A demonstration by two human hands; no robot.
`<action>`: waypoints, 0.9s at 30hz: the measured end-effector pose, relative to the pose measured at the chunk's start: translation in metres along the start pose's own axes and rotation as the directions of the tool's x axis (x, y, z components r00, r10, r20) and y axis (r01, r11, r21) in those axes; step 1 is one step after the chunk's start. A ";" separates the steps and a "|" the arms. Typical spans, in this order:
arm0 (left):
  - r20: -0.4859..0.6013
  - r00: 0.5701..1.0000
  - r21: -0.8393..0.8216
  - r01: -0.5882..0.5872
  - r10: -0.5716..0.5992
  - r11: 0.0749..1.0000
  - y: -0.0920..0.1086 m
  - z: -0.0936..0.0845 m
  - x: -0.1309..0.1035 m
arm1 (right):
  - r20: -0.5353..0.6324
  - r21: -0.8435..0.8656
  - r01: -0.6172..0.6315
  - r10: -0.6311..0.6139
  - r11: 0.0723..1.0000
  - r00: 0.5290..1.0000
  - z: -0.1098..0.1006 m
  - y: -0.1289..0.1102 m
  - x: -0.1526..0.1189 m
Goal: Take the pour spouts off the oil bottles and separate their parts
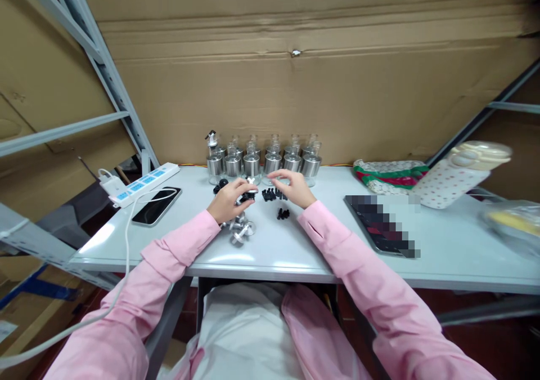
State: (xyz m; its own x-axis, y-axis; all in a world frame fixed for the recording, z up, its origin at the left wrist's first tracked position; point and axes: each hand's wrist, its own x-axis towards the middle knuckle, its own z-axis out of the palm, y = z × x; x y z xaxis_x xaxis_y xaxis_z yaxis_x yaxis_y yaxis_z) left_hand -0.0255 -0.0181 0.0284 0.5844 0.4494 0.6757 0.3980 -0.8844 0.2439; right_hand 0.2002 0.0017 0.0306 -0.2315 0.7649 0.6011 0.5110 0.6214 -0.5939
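Observation:
My left hand (230, 199) grips a small silver-and-black pourer spout (251, 193) between thumb and fingers, in front of the bottles. Most of the spout is hidden behind the fingers. My right hand (295, 188) is off to its right, fingers stretched out and apart, with nothing visible in them. Beneath and beside it lie several small black caps (269, 194), with another little group of black pieces (283, 214) nearer to me. Several loose metal spout parts (241, 232) lie below my left hand. Round black pieces (220, 186) sit behind it.
Glass bottles with metal sleeves (273, 161) stand in two rows at the back; the front-left one carries a pourer (211, 139). Left are a power strip (145, 184), a phone (157, 206) and a white cable (127, 245). Right are a dark device (371, 222), patterned cloth (390, 174) and dotted container (453, 183).

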 end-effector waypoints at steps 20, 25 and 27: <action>0.117 0.993 0.083 -0.043 0.033 0.996 -0.006 0.002 -0.002 | 0.360 -0.491 0.091 0.107 0.866 0.927 0.007 0.036 -0.006; 0.142 0.990 0.108 -0.015 -0.001 0.994 -0.005 0.002 -0.001 | 0.270 -0.431 0.024 0.103 0.902 0.957 0.006 0.030 -0.006; 0.146 0.989 0.116 -0.002 -0.015 0.993 -0.004 0.002 -0.001 | 0.193 -0.293 -0.044 0.105 0.955 0.976 0.006 0.027 -0.004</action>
State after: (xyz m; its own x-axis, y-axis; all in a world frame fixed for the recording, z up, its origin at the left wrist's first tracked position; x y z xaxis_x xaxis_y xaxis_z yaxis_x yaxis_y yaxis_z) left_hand -0.0266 -0.0152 0.0256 0.6752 0.4764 0.5631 0.4766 -0.8645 0.1600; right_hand 0.2100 0.0164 0.0086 -0.3320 0.8439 0.4215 0.7407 0.5099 -0.4374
